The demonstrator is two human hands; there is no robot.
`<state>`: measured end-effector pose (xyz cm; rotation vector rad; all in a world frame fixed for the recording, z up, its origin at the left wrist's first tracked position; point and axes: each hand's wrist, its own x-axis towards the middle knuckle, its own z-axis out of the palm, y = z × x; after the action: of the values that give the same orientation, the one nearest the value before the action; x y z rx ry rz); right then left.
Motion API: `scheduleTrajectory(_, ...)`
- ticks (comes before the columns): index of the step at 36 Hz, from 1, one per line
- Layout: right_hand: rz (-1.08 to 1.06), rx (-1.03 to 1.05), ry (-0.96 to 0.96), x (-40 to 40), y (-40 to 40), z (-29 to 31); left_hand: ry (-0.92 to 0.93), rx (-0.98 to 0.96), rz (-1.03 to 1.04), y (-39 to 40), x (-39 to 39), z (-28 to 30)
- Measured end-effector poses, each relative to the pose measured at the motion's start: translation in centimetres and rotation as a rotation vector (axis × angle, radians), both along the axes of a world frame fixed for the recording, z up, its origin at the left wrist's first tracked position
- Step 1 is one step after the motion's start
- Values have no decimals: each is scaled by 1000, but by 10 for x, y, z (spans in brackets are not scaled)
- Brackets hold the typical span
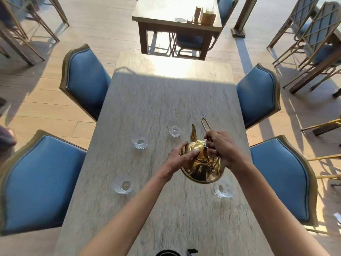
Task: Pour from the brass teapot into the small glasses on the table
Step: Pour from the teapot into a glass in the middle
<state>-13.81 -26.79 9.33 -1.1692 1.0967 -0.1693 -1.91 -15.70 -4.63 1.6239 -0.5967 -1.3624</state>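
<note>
The brass teapot [201, 169] is right of the table's middle, its spout pointing away toward the far glass [175, 128]. My right hand [222, 147] grips the teapot's thin wire handle from above. My left hand [184, 157] lies on the teapot's left shoulder, fingers laid flat against the lid area. Three more small cut glasses stand around: one at the left middle [139, 142], one at the near left [124, 185], one at the near right [223, 189] just below the pot's base. Whether the pot rests on the table or hangs just above it, I cannot tell.
The long stone-look table [147, 100] has blue padded chairs on both sides, two at the left [86, 85] and two at the right [258, 97]. Another table [156, 17] with small holders stands beyond. A dark object [168, 253] sits at the near edge.
</note>
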Motion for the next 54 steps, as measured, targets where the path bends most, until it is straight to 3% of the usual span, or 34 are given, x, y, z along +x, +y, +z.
scheduleTrajectory(20,2,20,63,83,-4,-40,67,114,-6,0,62,-34)
scheduleTrajectory(54,53,12,103,83,-22,-54,110,84,-18,-11,54,-34)
